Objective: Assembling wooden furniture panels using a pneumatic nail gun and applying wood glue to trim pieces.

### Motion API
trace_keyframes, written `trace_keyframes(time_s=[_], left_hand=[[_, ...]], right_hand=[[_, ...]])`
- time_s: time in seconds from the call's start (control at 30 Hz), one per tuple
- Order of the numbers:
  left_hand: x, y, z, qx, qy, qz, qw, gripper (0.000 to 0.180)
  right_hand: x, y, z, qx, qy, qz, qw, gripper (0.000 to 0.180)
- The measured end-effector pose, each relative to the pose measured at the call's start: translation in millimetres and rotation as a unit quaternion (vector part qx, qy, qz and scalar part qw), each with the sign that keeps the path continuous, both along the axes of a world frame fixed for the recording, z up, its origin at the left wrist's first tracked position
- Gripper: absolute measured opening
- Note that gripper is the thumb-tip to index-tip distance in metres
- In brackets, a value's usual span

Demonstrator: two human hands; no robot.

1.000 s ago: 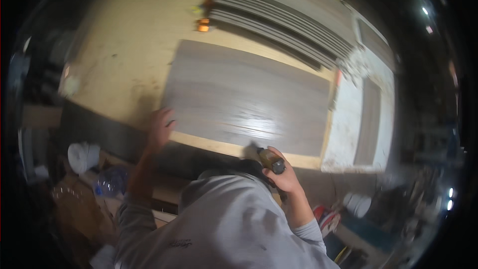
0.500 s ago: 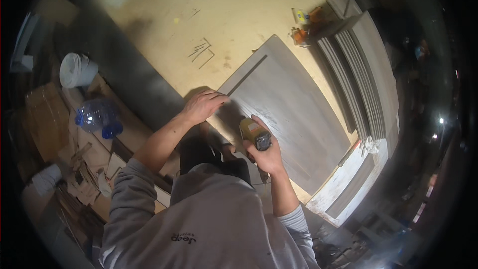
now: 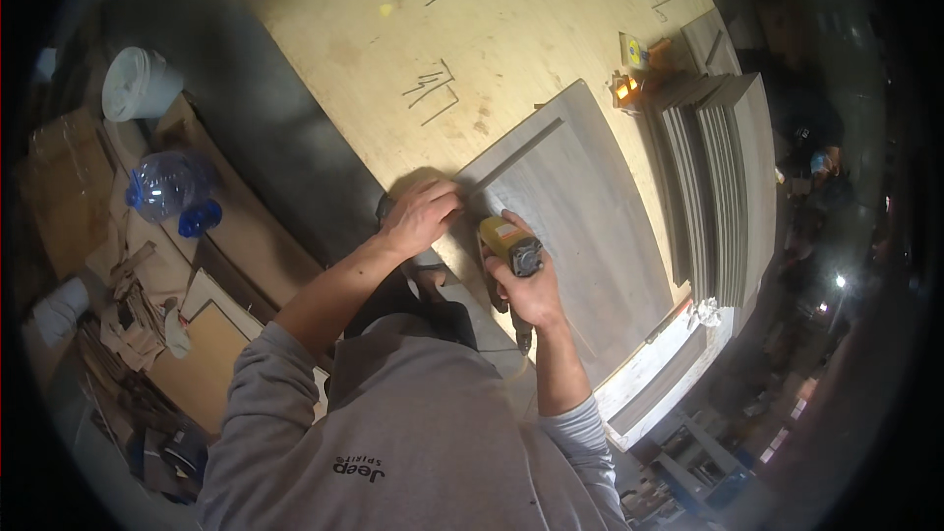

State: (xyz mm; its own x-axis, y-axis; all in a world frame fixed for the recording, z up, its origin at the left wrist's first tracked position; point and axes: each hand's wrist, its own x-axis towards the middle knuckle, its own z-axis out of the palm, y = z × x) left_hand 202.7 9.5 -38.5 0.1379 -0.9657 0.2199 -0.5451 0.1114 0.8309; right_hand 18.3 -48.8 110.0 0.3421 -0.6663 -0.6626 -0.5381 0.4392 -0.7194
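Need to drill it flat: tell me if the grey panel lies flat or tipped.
Flat: the grey panel lies face-down on the plywood bench, left hand pressing its corner.

Over at the far right edge of the plywood bench (image 3: 393, 59), a small square label (image 3: 632, 51) in yellow and white with a dark blue spot lies flat, touching an orange block, close by the stacked grey panels. Off the bench's left edge, down on the floor, a clear plastic bottle (image 3: 167, 185) with a blue cap lies on its side, and beyond it stands a white bucket (image 3: 138, 84). Flattened brown cardboard (image 3: 59, 177) is heaped around both of them. No screens or signs can be made out anywhere.
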Motion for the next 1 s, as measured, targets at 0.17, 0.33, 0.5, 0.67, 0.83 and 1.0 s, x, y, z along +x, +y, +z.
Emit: trace_keyframes(time_s=[0.17,0.33,0.5,0.67,0.83,1.0], left_hand=[[1,-1,-1,0.005,0.01,-0.017,1.0,0.011],[0,-2,-5,0.0,-0.006,-0.016,1.0,0.013],[-1,0,11,0.023,-0.043,0.004,0.999,0.018],[-24,0,25,0.067,-0.035,0.121,0.99,0.017],[-29,-2,30,0.114,-0.034,0.149,0.982,0.016],[-25,0,32,0.156,-0.025,0.138,0.978,0.015]], right_hand=[[-1,-3,-2,-0.003,0.038,0.017,0.999,0.067],[2,-9,0,-0.032,0.08,0.057,0.995,0.068],[10,-21,22,0.05,-0.004,-0.021,0.999,0.071],[7,-44,26,0.007,0.023,0.037,0.999,0.069],[19,-51,25,0.006,0.055,0.093,0.994,0.065],[21,-53,18,0.012,0.067,0.102,0.992,0.066]])
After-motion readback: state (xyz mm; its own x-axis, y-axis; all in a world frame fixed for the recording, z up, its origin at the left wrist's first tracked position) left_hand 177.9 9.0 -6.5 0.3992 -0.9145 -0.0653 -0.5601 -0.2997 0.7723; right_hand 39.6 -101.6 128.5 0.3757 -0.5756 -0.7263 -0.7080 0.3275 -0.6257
